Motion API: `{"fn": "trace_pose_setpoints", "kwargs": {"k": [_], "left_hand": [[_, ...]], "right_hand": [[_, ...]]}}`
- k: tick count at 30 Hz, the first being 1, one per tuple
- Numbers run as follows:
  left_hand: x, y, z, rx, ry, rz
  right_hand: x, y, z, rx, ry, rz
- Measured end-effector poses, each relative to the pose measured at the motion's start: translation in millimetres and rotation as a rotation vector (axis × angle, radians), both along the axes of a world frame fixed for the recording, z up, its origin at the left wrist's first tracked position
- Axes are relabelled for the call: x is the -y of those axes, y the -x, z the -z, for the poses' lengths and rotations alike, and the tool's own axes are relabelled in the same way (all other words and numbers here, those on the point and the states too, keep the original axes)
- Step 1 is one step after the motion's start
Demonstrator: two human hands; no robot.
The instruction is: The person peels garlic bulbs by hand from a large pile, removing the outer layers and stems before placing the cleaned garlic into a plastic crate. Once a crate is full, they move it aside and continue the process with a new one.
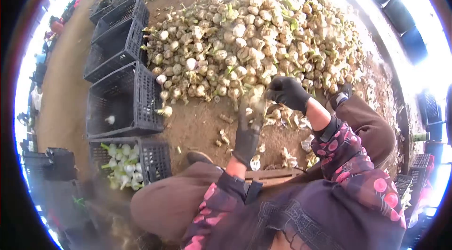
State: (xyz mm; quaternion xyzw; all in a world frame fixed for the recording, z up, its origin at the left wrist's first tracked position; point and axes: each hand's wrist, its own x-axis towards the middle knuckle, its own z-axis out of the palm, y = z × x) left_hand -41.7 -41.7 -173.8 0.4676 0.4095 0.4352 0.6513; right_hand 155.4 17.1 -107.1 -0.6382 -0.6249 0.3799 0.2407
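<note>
My left hand (248, 138), in a dark glove, is raised in front of the garlic heap (259, 38) with its fingers closed around a garlic bulb (256, 95). The bulb is blurred and blends into the heap behind it. Right beside it, my right hand (288, 93), also gloved, is curled closed with its fingertips turned toward the bulb. What those fingertips pinch is too small and smeared to make out. Below the hands, cut stem pieces (223, 138) and papery skins (288, 159) lie on the dirt floor.
Black plastic crates (123, 94) stand in a row on the left; one contains a single bulb (110, 119). The nearest crate (157, 161) holds several cleaned white bulbs (125, 165) with green stems. My bent knees flank a wooden slatted piece (273, 177). More crates (419, 170) stand at right.
</note>
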Motion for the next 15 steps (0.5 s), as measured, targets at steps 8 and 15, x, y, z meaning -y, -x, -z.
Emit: {"fn": "trace_pose_setpoints", "kwargs": {"k": [8, 15], "left_hand": [[19.2, -9.9, -62.8, 0.685, 0.367, 0.095], [22.1, -3.5, -61.9, 0.063, 0.084, 0.113]], "right_hand": [[72.4, 26.5, -21.3, -0.864, -0.012, -0.092], [107.6, 29.4, -32.5, -0.355, -0.375, -0.116]]}}
